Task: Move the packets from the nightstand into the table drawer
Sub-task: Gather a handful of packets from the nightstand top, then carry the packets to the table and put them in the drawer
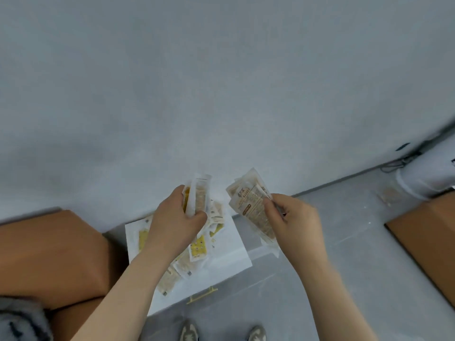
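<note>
My left hand (pixel 176 217) grips a small bunch of white and yellow packets (pixel 198 195), held upright above the white nightstand (pixel 229 257). My right hand (pixel 290 220) grips a bundle of beige printed packets (pixel 251 205), lifted to the right of the nightstand. Several more yellow and beige packets (pixel 197 249) lie scattered on the nightstand top, partly hidden under my left forearm. No table drawer is in view.
A brown upholstered bed edge (pixel 49 252) stands left of the nightstand. A brown piece of furniture (pixel 426 242) sits at the right. A white cylinder with cables (pixel 423 173) stands by the grey wall. A gold handle (pixel 202 295) shows on the nightstand front. My shoes (pixel 221 333) are on the grey floor.
</note>
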`<state>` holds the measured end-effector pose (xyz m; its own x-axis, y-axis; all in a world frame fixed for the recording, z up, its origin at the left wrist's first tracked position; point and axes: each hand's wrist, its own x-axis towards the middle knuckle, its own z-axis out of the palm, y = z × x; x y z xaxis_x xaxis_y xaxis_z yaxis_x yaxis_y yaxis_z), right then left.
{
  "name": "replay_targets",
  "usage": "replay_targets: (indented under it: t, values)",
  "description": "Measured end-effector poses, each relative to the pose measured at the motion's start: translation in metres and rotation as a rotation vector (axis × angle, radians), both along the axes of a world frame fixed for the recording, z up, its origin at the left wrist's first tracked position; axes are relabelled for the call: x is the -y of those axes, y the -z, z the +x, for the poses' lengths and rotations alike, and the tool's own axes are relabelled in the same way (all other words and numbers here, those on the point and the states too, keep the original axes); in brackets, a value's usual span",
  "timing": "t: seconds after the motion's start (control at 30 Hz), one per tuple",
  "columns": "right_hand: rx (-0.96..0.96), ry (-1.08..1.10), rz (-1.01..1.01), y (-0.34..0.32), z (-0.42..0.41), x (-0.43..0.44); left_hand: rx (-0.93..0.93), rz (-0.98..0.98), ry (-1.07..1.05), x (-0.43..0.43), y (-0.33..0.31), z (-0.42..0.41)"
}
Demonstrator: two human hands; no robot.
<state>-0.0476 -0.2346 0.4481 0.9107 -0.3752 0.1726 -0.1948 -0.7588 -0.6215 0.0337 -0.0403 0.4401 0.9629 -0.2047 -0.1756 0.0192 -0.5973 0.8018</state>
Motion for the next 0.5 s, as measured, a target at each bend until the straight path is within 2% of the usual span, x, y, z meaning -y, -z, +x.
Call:
replay_targets:
  t: [0.23, 0.5]
  values:
    - [0.052, 0.235, -0.046, -0.032, -0.081, 0.073, 0.052, -0.028, 0.248, 0.103, -0.036, -0.036]
    - [0.12, 0.478, -0.116, -0.061, -0.21, 0.171, 0.032, -0.174, 0.512, 0.238, -0.06, -0.134]
